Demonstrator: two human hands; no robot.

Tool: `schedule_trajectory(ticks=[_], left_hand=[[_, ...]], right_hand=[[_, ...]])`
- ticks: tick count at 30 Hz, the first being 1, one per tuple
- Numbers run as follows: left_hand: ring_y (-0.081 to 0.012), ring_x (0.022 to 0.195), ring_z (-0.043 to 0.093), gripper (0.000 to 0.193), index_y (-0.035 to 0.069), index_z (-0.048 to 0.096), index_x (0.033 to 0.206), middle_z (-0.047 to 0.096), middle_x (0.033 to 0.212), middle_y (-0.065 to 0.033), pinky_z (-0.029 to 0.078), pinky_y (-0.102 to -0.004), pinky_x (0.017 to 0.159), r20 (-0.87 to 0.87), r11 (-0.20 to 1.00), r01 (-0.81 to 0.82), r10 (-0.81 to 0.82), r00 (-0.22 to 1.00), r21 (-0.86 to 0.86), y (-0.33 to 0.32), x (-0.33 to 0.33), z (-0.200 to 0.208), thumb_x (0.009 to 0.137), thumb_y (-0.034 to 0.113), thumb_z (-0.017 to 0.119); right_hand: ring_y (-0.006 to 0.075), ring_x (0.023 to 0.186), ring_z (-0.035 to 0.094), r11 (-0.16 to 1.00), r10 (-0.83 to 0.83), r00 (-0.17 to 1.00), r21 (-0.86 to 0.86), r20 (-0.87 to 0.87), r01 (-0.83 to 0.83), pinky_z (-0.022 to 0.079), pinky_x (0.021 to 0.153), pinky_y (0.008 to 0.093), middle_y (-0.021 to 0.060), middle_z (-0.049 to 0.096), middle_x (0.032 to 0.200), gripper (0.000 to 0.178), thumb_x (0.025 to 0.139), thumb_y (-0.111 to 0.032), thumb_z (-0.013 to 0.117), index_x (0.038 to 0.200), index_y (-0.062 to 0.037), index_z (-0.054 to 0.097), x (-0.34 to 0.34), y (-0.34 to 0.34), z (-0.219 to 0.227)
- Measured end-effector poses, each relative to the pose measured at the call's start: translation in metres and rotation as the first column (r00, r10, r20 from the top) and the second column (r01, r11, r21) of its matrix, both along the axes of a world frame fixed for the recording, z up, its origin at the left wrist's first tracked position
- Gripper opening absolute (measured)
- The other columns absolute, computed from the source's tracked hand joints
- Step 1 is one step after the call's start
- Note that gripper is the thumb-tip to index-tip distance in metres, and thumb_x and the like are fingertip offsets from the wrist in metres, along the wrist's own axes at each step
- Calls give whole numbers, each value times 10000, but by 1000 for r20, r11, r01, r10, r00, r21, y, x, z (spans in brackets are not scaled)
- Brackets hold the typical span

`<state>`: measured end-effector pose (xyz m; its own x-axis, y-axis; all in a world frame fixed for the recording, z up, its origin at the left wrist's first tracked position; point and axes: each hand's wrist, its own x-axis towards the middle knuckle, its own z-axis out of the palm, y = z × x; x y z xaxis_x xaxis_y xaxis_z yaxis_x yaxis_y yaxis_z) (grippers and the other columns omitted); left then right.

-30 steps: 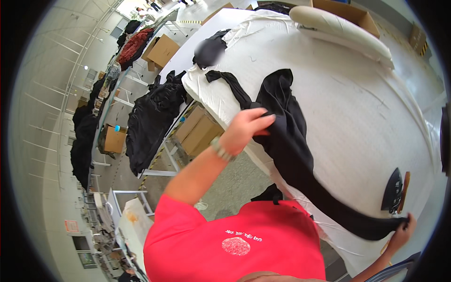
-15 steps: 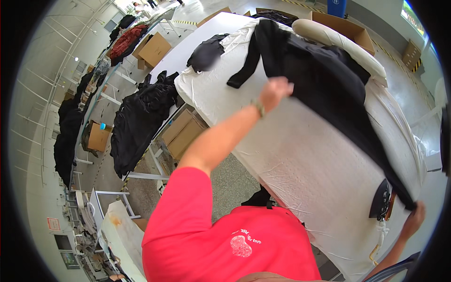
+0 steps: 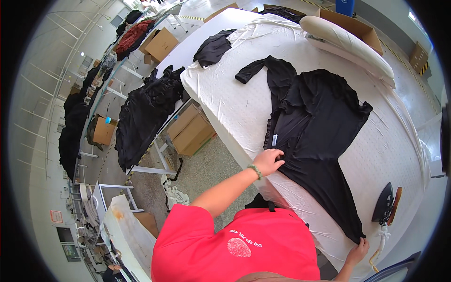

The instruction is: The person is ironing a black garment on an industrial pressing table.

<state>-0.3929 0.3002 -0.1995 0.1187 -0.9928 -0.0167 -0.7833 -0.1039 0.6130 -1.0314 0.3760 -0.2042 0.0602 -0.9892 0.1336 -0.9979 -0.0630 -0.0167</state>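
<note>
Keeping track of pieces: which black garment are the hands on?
The spread-out long-sleeved black garment: left hand touches its near edge, right hand a sleeve end. The crumpled black bundle and garment heap farther left are untouched.

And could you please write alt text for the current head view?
A black long-sleeved garment lies on a white-covered table, the left hand at its near edge, the right hand holding a sleeve end. A clothes iron sits to the right.

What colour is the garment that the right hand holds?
The garment is black, seen best in the head view.
</note>
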Motion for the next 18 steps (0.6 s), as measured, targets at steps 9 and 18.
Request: schedule_trajectory(ticks=[9, 18], left_hand=[[-299, 816, 678, 328, 25, 683, 998, 702, 868, -151, 533, -400, 763, -116, 969, -88, 117, 986, 232, -22, -9, 8, 900, 336, 713], [-347, 862, 657, 379, 32, 641, 849, 659, 874, -183, 521, -443, 775, -125, 981, -63, 86, 988, 182, 9, 11, 14, 918, 405, 657]], right_hand=[[364, 1108, 576, 994, -112, 986, -8, 127, 113, 474, 951, 444, 147, 611, 1102, 258, 811, 83, 575, 1041, -28, 614, -8, 0, 4], [330, 1048, 638, 966, 194, 980, -184, 42, -183, 501, 914, 451, 123, 701, 1046, 268, 853, 6, 625, 1075, -98, 733, -40, 15, -2]])
